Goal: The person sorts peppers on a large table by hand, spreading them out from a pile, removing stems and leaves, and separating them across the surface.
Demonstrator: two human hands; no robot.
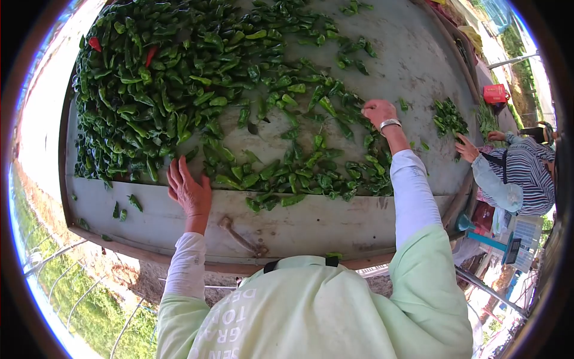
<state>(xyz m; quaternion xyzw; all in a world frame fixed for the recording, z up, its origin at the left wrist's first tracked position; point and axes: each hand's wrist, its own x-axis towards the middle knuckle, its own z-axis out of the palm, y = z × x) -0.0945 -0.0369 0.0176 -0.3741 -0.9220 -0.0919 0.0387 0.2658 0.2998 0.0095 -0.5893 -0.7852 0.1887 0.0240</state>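
Observation:
Green peppers [149,107] lie in a thick heap over the left of a grey metal-topped table [412,66], thinning out toward the middle. Two red peppers, one of them a red pepper [151,55], show among the green. My left hand [191,192] rests at the heap's front edge with its fingers apart, its fingertips touching peppers. Farther right, my right hand [380,113] is closed beside a loose strip of peppers [326,106]. Its fingers curl inward and hide whatever they hold. A bracelet circles that wrist.
Another person [520,173] works at the table's right side, a hand near a small pile of peppers [449,116]. A bent handle [239,238] lies on the front ledge. Beyond the right edge are a red bag [495,94] and a blue scale [511,250].

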